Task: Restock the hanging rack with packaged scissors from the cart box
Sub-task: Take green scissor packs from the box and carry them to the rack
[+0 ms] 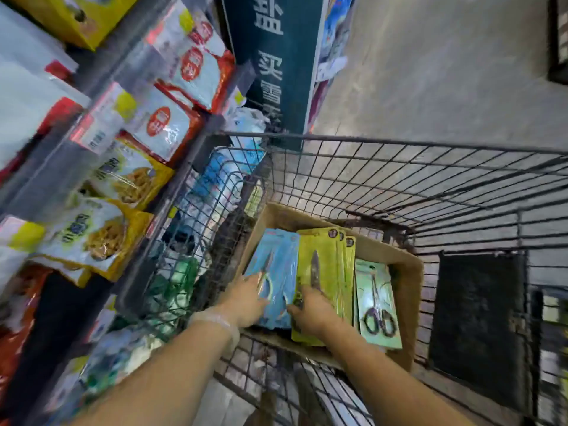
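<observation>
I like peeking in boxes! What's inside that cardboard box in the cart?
The cardboard box holds packaged scissors: blue packs, yellow-green packs, pale green packs. Left hand and right hand cover their lower parts; packs underneath and the box bottom are hidden.

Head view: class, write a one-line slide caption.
Both hands reach into the cart's box, on blue packs and green packs of scissors.

Blue packs (276, 265), yellow-green packs (325, 272), a pale green pack (376, 302), brown cardboard box (405, 272), dark wire cart (430, 179).
</observation>
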Tool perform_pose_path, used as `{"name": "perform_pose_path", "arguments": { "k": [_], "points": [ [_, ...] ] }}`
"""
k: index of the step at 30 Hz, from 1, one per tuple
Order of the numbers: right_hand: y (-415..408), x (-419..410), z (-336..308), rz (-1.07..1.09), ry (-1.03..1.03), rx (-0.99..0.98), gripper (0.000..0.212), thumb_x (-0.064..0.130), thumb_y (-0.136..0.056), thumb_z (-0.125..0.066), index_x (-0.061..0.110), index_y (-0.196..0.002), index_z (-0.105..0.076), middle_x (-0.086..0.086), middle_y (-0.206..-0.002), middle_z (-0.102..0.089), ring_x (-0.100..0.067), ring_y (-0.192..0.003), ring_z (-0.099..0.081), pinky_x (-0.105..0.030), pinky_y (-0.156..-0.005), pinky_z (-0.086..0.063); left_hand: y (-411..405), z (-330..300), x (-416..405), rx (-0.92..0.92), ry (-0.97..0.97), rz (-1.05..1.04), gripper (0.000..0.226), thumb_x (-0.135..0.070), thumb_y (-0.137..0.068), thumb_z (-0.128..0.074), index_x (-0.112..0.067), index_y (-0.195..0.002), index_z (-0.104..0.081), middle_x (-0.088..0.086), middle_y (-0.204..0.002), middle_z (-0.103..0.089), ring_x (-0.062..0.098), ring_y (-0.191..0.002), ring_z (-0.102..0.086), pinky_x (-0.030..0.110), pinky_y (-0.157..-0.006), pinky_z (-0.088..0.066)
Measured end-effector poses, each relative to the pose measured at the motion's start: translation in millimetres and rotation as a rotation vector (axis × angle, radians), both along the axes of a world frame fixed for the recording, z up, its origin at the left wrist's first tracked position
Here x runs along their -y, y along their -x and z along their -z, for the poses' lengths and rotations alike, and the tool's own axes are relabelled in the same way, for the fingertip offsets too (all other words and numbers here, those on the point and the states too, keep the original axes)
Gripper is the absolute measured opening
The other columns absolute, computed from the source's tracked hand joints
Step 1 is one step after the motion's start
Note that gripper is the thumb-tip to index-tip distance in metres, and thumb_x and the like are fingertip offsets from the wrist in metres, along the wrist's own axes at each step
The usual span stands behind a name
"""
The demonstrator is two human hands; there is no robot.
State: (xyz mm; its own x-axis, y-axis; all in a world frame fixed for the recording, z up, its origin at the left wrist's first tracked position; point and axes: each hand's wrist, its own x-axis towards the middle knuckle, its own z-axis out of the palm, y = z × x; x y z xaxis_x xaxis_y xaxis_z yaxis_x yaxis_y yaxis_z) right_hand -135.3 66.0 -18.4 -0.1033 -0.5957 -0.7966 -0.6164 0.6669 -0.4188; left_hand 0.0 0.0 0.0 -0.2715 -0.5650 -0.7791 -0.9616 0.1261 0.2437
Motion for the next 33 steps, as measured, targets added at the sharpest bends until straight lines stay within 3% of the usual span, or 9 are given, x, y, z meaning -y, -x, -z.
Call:
{"name": "perform_pose_path", "arguments": {
  "k": [3,7,11,18,22,25,27,29,33],
  "points": [
    [-5,3,11,0.172,-0.013,0.079,0.047,0.027,-0.091,-0.055,0.010,-0.132,-0.041,-0.011,-0.132,-0.055,-0.028,-0.115,-0.057,-0.035,-0.095,-0.048,-2,8,0,-0.019,-0.007,-0.105,0.050,-0.028,-0.092,-0.052,-0.017,-0.139,-0.038,0.013,-0.135,-0.045,0.031,-0.123,-0.047,0.035,-0.101,-0.042],
    [-5,10,13,0.219,-0.001,0.101,0.045,0.026,-0.094,-0.053,0.008,-0.134,-0.040,-0.009,-0.134,-0.053,-0.025,-0.118,-0.055,-0.025,-0.087,-0.044,-2,14,-2,-0.019,-0.019,-0.134,0.051,-0.026,-0.092,-0.053,-0.021,-0.140,-0.038,0.012,-0.136,-0.046,0.030,-0.123,-0.048,0.039,-0.102,-0.043],
    [-5,15,17,0.195,-0.020,0.072,0.054,0.035,-0.094,-0.051,0.006,-0.138,-0.038,-0.012,-0.139,-0.049,-0.026,-0.123,-0.051,-0.032,-0.097,-0.042,0,16,-2,-0.014,0.008,-0.172,0.053,-0.025,-0.087,-0.061,-0.022,-0.136,-0.044,0.010,-0.133,-0.050,0.029,-0.120,-0.051,0.039,-0.101,-0.045],
    [-12,15,25,0.281,-0.010,0.053,0.054,0.039,-0.090,-0.057,0.005,-0.130,-0.046,-0.014,-0.131,-0.051,-0.029,-0.115,-0.055,-0.037,-0.095,-0.047,2,20,-4,0.023,0.011,-0.225,0.058,-0.032,-0.081,-0.070,-0.020,-0.132,-0.045,0.009,-0.128,-0.049,0.028,-0.117,-0.052,0.039,-0.099,-0.046],
    [0,12,19,0.349,0.115,0.027,0.034,0.031,-0.094,-0.053,0.007,-0.119,-0.056,-0.010,-0.117,-0.062,-0.024,-0.101,-0.062,-0.033,-0.084,-0.052,10,11,-5,0.043,0.168,-0.050,0.055,-0.030,-0.086,-0.063,-0.020,-0.135,-0.042,0.006,-0.139,-0.040,0.026,-0.127,-0.042,0.036,-0.105,-0.039],
    [35,2,14,0.437,0.247,-0.126,0.019,0.023,-0.095,-0.049,0.013,-0.106,-0.061,-0.005,-0.102,-0.067,-0.019,-0.086,-0.064,-0.034,-0.076,-0.055,34,2,-8,-0.103,0.248,0.041,0.045,-0.028,-0.092,-0.054,-0.018,-0.135,-0.045,0.003,-0.139,-0.040,0.022,-0.128,-0.039,0.031,-0.108,-0.033],
    [69,-12,20,0.494,0.281,-0.300,0.022,0.019,-0.094,-0.050,0.009,-0.111,-0.060,-0.008,-0.109,-0.062,-0.023,-0.095,-0.061,-0.034,-0.079,-0.051,59,-1,-15,-0.233,0.196,0.038,0.038,-0.027,-0.095,-0.050,-0.017,-0.131,-0.049,0.002,-0.134,-0.043,0.020,-0.125,-0.040,0.030,-0.106,-0.034],
    [104,-29,33,0.593,0.165,-0.400,0.033,0.019,-0.090,-0.056,0.006,-0.120,-0.054,-0.012,-0.121,-0.056,-0.028,-0.106,-0.057,-0.039,-0.088,-0.049,90,-2,-27,-0.339,0.102,0.055,0.036,-0.024,-0.097,-0.048,-0.017,-0.132,-0.049,0.002,-0.133,-0.046,0.020,-0.123,-0.043,0.031,-0.104,-0.037],
    [146,-53,64,0.760,-0.194,-0.302,0.059,0.028,-0.084,-0.066,0.002,-0.130,-0.039,-0.020,-0.126,-0.054,-0.038,-0.113,-0.054,-0.045,-0.094,-0.048,160,17,-68,-0.346,-0.321,-0.121,0.042,-0.014,-0.097,-0.046,-0.016,-0.139,-0.041,0.008,-0.136,-0.050,0.026,-0.121,-0.051,0.035,-0.103,-0.043]
  ]
}}
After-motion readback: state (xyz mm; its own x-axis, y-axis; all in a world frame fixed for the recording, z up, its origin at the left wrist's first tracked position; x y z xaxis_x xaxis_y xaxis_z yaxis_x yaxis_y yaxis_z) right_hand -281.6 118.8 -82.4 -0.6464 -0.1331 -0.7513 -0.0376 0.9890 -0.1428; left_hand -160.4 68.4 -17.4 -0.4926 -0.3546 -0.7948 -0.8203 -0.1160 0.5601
